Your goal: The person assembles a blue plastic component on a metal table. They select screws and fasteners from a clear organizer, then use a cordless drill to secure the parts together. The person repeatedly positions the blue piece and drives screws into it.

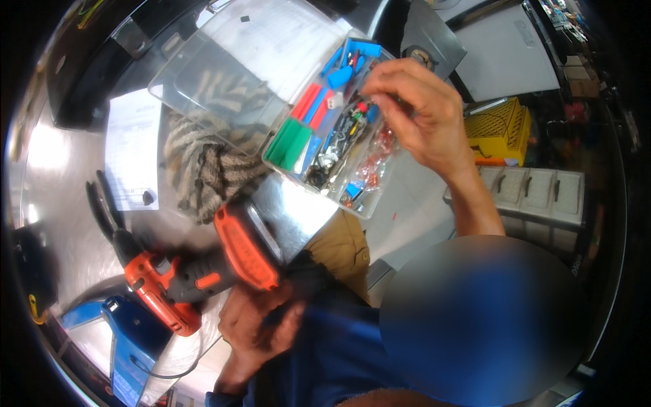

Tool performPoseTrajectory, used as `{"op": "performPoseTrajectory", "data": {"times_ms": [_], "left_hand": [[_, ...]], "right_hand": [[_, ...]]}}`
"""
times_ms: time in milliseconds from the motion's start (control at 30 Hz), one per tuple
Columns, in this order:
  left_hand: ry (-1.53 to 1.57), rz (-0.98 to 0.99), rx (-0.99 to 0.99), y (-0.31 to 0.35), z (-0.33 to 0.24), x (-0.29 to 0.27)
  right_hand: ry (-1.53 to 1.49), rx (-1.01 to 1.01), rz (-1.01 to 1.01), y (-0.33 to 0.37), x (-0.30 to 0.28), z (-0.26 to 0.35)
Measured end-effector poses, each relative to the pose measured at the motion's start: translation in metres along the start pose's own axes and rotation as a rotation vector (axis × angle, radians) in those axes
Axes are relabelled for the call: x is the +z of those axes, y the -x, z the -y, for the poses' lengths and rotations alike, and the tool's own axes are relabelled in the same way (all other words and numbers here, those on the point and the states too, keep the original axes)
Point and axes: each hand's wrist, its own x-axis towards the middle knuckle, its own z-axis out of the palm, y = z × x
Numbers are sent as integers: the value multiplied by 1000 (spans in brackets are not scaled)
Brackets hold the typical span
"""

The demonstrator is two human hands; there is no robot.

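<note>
My right hand [424,112] hovers over the right side of a clear plastic compartment box [366,212], its thumb and forefinger pinched together. Whatever may be between those fingertips is too small to make out. Inside the box are blue, red and green pieces [290,144], and several small loose parts [342,139] beside small clear bags [375,163]. The box's transparent lid [210,88] is swung back to the left. My left hand [258,324] is closed, fingers curled, close below an orange and black cordless power tool [203,278]; what it holds is hidden.
A striped knit cloth [210,163] lies on the shiny metal table [71,149] under the lid. Paper sheets [135,146] are beside it. A blue device [129,346] stands lower left. At right are a yellow basket [500,132] and a pale drawer unit [536,193].
</note>
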Motion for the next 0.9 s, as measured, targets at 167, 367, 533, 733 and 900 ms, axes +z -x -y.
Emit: {"op": "performPoseTrajectory", "data": {"times_ms": [167, 367, 533, 733, 900], "left_hand": [[9, 7, -14, 3, 1, 1], [-10, -2, -1, 4, 1, 1], [-4, -2, -5, 2, 1, 2], [-3, -6, 11, 1, -1, 2], [5, -23, -1, 2, 1, 5]], "right_hand": [[105, 58, -30, 3, 1, 0], [186, 11, 89, 9, -5, 15], [96, -11, 146, 13, 0, 31], [42, -1, -12, 8, -23, 5], [164, -12, 74, 9, -10, -7]]}}
